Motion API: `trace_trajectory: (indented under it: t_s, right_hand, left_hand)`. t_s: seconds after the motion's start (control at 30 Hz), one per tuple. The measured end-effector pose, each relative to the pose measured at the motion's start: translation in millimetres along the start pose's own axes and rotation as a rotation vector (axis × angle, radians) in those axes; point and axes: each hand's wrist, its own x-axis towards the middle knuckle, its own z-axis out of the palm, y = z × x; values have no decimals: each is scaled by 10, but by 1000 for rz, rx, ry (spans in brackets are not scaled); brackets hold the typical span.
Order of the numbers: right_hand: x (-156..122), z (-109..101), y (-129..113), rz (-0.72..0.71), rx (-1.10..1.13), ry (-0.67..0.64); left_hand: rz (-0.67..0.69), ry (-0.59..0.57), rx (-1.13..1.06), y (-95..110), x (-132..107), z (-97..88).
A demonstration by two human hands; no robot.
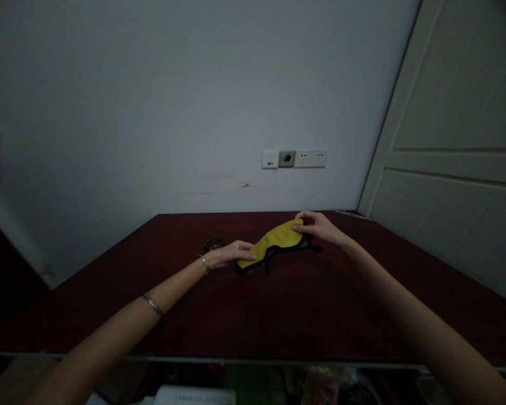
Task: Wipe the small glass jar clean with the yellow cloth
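Observation:
A yellow cloth piece with black edging and black straps (275, 243) lies on a dark red-brown table (303, 309), toward its far side. My left hand (230, 253) rests at the cloth's near-left end, fingers pressed together on its edge. My right hand (316, 226) pinches the cloth's far-right end, fingers curled over it. Both arms reach far out across the table. My left arm wears a bracelet at the wrist and another on the forearm.
A small dark glass object (213, 243) stands just left of my left hand. A white wall with a socket strip (294, 158) rises behind the table. A pale door (455, 140) stands at the right. Cluttered items (320, 388) show below the table's near edge.

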Motion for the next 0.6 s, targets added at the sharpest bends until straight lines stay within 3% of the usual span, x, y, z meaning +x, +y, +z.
trace_trajectory:
  t_s: [0.1, 0.27, 0.43, 0.5, 0.6]
  right_hand:
    - [-45, -13, 154, 45, -85, -82]
    - [-167, 173, 375, 145, -239, -271]
    - [-297, 350, 611, 267, -335, -272]
    - [-356, 334, 624, 224, -436, -250]
    - [-489, 273, 535, -46, -606, -272]
  left_hand:
    - [-111, 29, 120, -32, -173, -105]
    - [-268, -144, 136, -80, -385, -255]
    - [-307, -10, 425, -67, -457, -291]
    - [-239, 53, 662, -6, -486, -262]
    - [-60, 143, 1021, 118, -563, -170]
